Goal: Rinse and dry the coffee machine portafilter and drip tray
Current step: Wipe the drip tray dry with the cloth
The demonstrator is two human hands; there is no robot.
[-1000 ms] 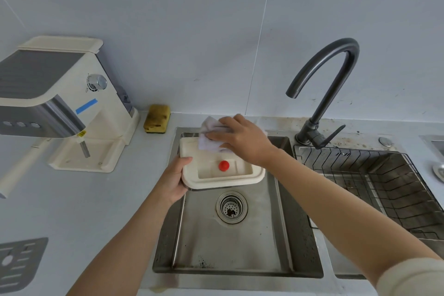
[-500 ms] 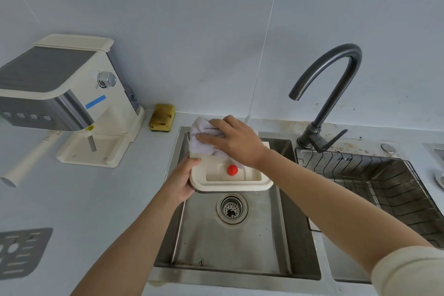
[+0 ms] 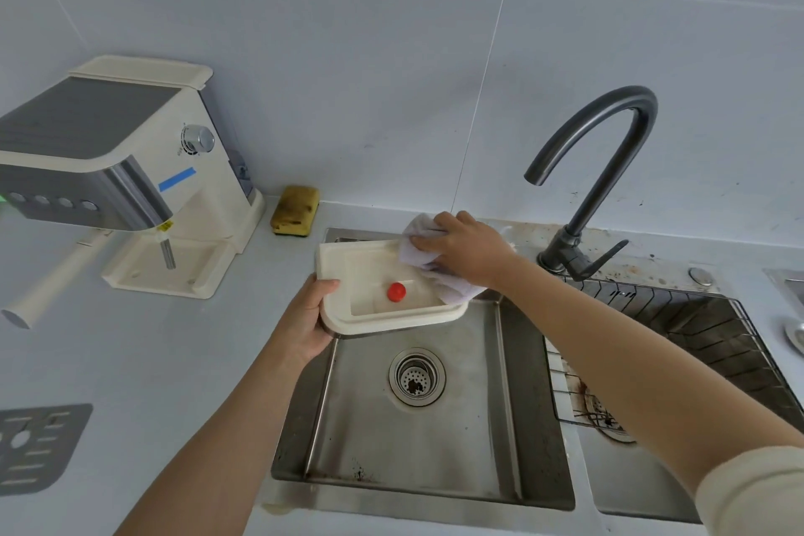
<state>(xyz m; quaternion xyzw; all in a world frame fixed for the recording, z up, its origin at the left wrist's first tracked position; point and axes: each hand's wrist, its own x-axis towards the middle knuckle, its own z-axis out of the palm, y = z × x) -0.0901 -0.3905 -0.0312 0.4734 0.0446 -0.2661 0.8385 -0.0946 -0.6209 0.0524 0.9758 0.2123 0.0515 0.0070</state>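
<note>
The cream drip tray (image 3: 348, 250) is held in the air over the back left part of the sink (image 3: 417, 448), tilted a little, its open side up. A small red float (image 3: 396, 291) sits in its inner well.

The left hand (image 3: 304, 322) grips the tray's left edge. The thumb lies over the rim, and the other fingers go underneath, where they are hidden. The right hand (image 3: 465, 252) holds a crumpled white cloth (image 3: 452, 289) against the tray's back right corner. Its fingers (image 3: 428, 239) are curled close together over the wad, and the cloth's loose end trails down the tray's right side, below the palm.

Straight below the right fingers is the sink's round drain strainer (image 3: 417, 376). To their right a dark curved faucet (image 3: 609, 144) stands at the sink's back edge, with a wire rack (image 3: 696, 339) set in the basin next to it.

Beyond the left fingers, on the pale surface (image 3: 152, 353), a yellow sponge (image 3: 295, 211) lies against the wall. Farther left stands the coffee machine (image 3: 108, 170), and the portafilter (image 3: 52, 279) handle juts out from under its head. A grey slotted grille (image 3: 35, 448) lies flat well left of the left forearm.
</note>
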